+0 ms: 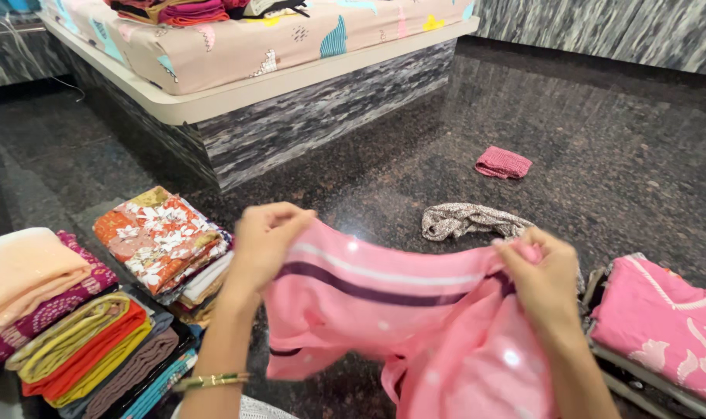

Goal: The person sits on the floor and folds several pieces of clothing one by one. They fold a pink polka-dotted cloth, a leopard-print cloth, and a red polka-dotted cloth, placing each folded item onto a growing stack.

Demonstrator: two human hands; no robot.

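Observation:
I hold a pink cloth (415, 326) with a dark purple stripe and a white stripe stretched between both hands above the dark floor. My left hand (264, 240) pinches its upper left edge; a thin bangle sits on that forearm. My right hand (543, 275) grips the upper right edge. The rest of the cloth hangs down toward me in loose folds.
Stacks of folded cloths (81, 334) lie at the left, topped by an orange printed one (159, 233). A pink folded pile (663, 318) sits at the right. A crumpled speckled cloth (473, 219) and a small pink cloth (502, 163) lie on the granite floor (585, 116). A bed (275, 54) stands behind.

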